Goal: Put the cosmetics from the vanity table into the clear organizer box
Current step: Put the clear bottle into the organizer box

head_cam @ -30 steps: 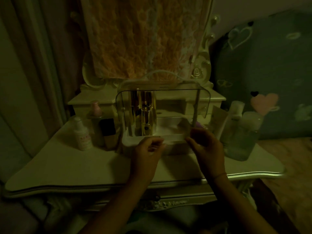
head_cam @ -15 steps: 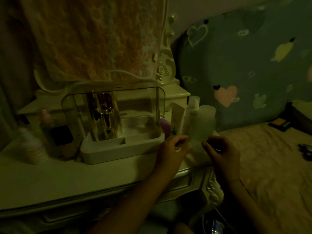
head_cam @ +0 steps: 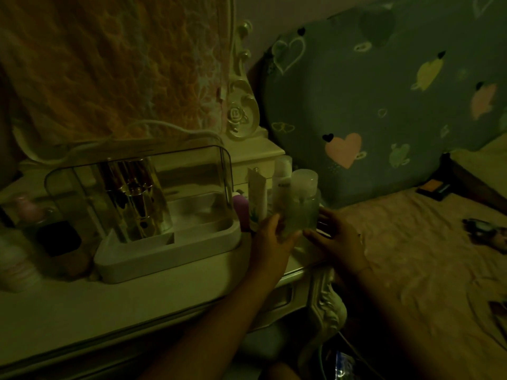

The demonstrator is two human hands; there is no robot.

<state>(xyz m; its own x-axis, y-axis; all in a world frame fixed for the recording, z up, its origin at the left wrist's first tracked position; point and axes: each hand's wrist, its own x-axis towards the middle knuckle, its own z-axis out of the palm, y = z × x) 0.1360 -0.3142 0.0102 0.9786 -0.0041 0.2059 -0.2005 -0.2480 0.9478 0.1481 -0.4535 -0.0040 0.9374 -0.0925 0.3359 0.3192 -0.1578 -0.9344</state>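
Observation:
The clear organizer box [head_cam: 167, 253] has a white base and a raised clear lid, and stands on the vanity table [head_cam: 109, 305]. A gold holder [head_cam: 137, 198] stands in its left compartment; the right compartment looks empty. To the box's right stands a large clear bottle [head_cam: 303, 198] with a pale cap. My left hand [head_cam: 270, 237] wraps round its lower left side, while my right hand [head_cam: 336, 237] clasps its right side with thumb in front. Behind the clear bottle are a white tube [head_cam: 258, 196], a white bottle [head_cam: 282, 174] and a purple item [head_cam: 240, 202].
Left of the box stand a dark square jar [head_cam: 59, 238], a pink-capped bottle [head_cam: 27, 212] and a white bottle [head_cam: 16, 266]. A cloth-covered mirror [head_cam: 115, 67] rises behind. A bed [head_cam: 417, 256] with small items and a heart-print cushion [head_cam: 370, 105] lies right.
Both hands left the front of the organizer box and moved right to the large clear bottle, closing onto its sides. My view swung to the right.

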